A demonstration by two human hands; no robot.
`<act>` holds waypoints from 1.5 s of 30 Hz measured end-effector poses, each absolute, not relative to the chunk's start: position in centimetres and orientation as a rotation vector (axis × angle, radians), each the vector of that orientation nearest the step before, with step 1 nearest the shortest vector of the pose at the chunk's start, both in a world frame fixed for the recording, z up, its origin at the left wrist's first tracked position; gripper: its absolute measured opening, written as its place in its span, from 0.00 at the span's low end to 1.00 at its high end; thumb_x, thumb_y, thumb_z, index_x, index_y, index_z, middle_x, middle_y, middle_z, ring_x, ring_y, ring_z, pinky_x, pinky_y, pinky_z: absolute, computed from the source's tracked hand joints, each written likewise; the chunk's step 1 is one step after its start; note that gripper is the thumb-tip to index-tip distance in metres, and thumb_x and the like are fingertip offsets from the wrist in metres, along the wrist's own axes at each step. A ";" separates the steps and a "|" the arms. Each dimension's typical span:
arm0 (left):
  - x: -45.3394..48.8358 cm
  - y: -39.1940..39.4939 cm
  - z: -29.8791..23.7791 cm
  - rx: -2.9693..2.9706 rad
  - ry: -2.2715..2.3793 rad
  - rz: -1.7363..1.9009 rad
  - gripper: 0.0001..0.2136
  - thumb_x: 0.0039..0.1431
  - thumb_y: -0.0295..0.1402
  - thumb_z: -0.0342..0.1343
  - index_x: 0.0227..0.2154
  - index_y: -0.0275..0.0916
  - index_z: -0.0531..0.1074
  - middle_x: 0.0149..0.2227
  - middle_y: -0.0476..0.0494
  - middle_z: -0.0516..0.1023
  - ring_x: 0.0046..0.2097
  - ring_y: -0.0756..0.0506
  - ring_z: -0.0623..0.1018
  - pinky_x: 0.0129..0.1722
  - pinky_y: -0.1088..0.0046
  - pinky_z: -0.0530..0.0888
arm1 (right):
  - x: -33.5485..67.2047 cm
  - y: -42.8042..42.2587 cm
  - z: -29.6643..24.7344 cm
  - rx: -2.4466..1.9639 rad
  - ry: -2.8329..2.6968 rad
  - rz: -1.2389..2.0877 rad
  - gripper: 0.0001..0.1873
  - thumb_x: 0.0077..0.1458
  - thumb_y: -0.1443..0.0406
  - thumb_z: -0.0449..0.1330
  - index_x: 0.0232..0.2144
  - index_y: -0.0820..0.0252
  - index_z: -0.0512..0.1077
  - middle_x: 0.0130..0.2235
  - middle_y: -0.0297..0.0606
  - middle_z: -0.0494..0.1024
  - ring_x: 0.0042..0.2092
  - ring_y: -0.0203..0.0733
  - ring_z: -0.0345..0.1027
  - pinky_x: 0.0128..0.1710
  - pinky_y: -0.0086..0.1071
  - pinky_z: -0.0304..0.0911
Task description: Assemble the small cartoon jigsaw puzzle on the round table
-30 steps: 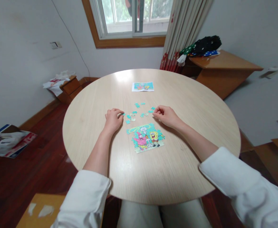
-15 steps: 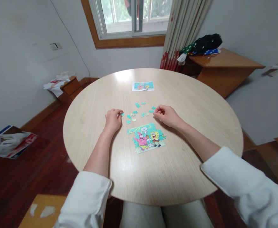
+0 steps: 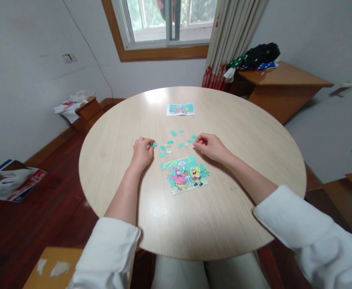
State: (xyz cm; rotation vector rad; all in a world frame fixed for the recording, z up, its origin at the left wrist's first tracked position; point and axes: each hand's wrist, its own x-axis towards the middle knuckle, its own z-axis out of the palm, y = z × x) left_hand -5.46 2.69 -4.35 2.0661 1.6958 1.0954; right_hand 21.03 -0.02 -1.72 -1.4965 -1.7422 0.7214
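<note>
My left hand (image 3: 143, 151) is closed at the fingertips on a small teal puzzle piece (image 3: 154, 144), left of the loose pieces. My right hand (image 3: 208, 145) rests on the table with its fingers pinched together, just beside a few teal pieces (image 3: 191, 140); whether anything is between those fingertips is too small to tell. Between the hands and nearer to me lies a partly joined jigsaw puzzle (image 3: 184, 175) with a pink starfish, a squid figure and a yellow sponge character. Several loose puzzle pieces (image 3: 163, 154) in teal and pale tones are scattered beyond it.
A printed picture (image 3: 180, 109) of the same scene lies farther back on the round table (image 3: 236, 224). Behind are a window (image 3: 166, 24) and a curtain (image 3: 232, 36). At the right stands a wooden desk (image 3: 287, 76) with cloths on it. A cardboard box (image 3: 53, 269) sits at lower left.
Both hands stay almost in the same place. The whole view has shifted very slightly; the puzzle and loose pieces look unchanged.
</note>
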 end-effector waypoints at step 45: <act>-1.3 -1.0 -0.7 1.392 0.948 1.023 0.08 0.44 0.31 0.66 0.27 0.37 0.72 0.23 0.47 0.77 0.26 0.50 0.74 0.28 0.72 0.69 | 17.0 -2.6 -0.9 -0.982 -1.703 1.113 0.14 0.48 0.58 0.66 0.37 0.58 0.78 0.36 0.40 0.80 0.36 0.40 0.73 0.40 0.39 0.70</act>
